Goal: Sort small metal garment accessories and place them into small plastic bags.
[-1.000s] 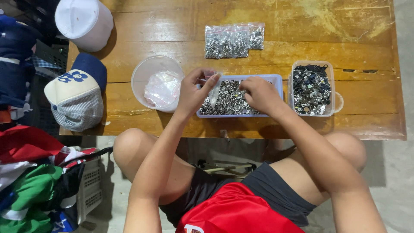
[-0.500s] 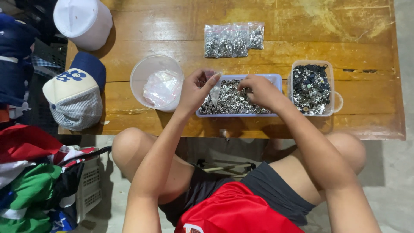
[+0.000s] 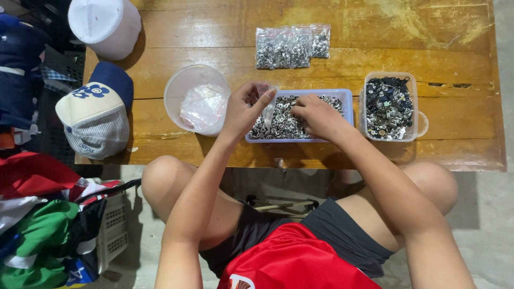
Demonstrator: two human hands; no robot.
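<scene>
Head view looks straight down on your two bare hands over a wooden table (image 3: 428,59), with your knees just under its near edge. Your left hand (image 3: 243,109) is closed in a pinch on a small clear plastic bag (image 3: 269,104), thumb and fingers gripping its top so that it hangs over the left end of the blue tray (image 3: 347,95). That tray sits close to the near edge, about midway along it, and is filled with small silver metal rings (image 3: 284,123). Your right hand (image 3: 316,115) rests on the heap of rings just beside the bag, fingers curled down into the pile; you cannot tell whether they have a ring pinched between them. The two hands are near each other, the bag between them. To the left of the tray, just beside your left hand, stands a round clear tub (image 3: 182,85) holding more empty bags. To the right of the tray sits a clear square container (image 3: 388,107) of dark metal pieces. Farther back, toward the middle of the table, lie several filled bags (image 3: 292,47) in a row. Two caps, a white one (image 3: 104,24) and a blue-and-cream one (image 3: 96,115), sit at the left edge.
</scene>
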